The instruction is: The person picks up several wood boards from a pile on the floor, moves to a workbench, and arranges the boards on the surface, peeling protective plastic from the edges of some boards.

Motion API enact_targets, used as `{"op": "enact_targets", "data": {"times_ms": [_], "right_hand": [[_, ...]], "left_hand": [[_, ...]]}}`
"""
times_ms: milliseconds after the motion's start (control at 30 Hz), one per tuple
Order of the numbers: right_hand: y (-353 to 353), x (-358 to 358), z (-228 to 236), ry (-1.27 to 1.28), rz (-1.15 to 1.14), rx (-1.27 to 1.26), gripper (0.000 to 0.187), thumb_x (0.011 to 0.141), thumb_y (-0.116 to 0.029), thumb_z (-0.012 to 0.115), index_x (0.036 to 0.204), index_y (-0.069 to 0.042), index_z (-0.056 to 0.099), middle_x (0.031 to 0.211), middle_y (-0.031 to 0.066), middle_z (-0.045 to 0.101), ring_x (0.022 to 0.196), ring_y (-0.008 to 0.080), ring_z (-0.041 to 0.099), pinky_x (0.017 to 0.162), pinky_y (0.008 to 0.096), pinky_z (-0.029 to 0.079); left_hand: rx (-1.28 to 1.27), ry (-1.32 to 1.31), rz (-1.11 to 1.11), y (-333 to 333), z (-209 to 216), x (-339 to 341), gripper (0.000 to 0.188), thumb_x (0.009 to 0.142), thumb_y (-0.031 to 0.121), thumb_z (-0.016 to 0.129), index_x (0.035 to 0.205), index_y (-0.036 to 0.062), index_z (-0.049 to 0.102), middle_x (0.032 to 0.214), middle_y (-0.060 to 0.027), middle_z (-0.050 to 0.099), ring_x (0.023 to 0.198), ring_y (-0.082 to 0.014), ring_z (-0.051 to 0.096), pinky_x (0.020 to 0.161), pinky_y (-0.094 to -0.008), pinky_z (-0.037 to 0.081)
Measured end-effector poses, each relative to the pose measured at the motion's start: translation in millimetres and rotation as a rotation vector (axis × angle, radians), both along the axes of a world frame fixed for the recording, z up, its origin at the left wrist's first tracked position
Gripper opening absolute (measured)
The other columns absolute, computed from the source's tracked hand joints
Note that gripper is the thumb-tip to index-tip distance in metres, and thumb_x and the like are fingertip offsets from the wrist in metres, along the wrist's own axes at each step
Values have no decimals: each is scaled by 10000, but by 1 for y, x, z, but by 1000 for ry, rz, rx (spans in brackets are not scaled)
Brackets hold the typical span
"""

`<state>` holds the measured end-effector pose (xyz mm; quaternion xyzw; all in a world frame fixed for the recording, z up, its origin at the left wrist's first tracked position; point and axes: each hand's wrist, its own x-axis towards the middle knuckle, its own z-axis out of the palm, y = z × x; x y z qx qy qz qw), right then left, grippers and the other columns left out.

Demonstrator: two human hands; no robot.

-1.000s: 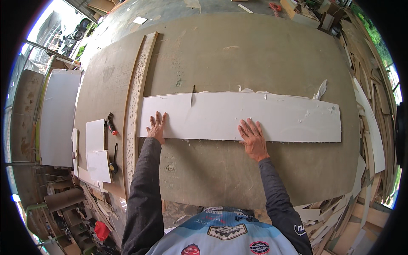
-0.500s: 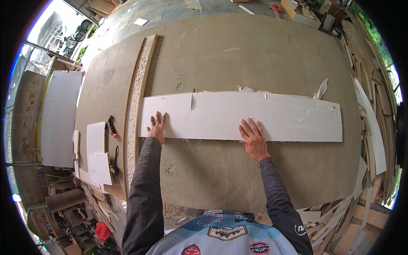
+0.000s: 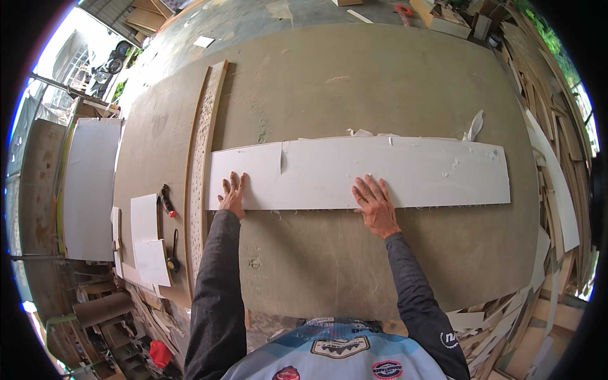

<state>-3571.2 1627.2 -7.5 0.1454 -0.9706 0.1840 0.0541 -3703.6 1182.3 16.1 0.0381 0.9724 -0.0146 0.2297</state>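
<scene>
A long white board point(image 3: 316, 171) lies across the work table point(image 3: 316, 266), its left end beside a wooden strip point(image 3: 201, 139). My left hand point(image 3: 233, 195) rests on the board near that left end, with fingers spread. Right of the board's middle, my right hand point(image 3: 377, 206) lies on it, fingers stretched out and palm over the near edge. Bits of torn white film point(image 3: 475, 126) stick up along the far edge, and small white scraps dot the right part of the surface. Neither hand grips anything.
Left of the strip lie a red-and-black cutter knife point(image 3: 167, 201), a tape measure point(image 3: 172, 259) and white offcut pieces point(image 3: 144, 218). A large white panel point(image 3: 93, 190) stands off the table's left side. Stacked wood scraps point(image 3: 563, 164) line the right side.
The view has tilted slightly. Both hands stay on the white board in nearly the same places, and nothing has been picked up.
</scene>
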Motion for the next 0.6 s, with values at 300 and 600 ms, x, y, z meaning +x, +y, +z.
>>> {"op": "enact_targets", "data": {"times_ms": [300,600], "right_hand": [[3,-9,2,12,-7,-15,632,869,-264,726,1462,-130,555,1612,14,414,1534,267,275,1285,507,177],[6,-19,0,21,-5,-9,620,882,-287,701,1464,-129,557,1614,18,412,1536,267,273,1285,509,165]], "left_hand": [[6,-5,6,4,0,-10,1340,610,-139,697,1642,376,14,1729,-101,-68,1558,-476,13,1133,-762,237],[21,7,-8,5,1,-19,1330,616,-139,705,1643,363,27,1730,-104,-51,1558,-477,19,1126,-771,235]]}}
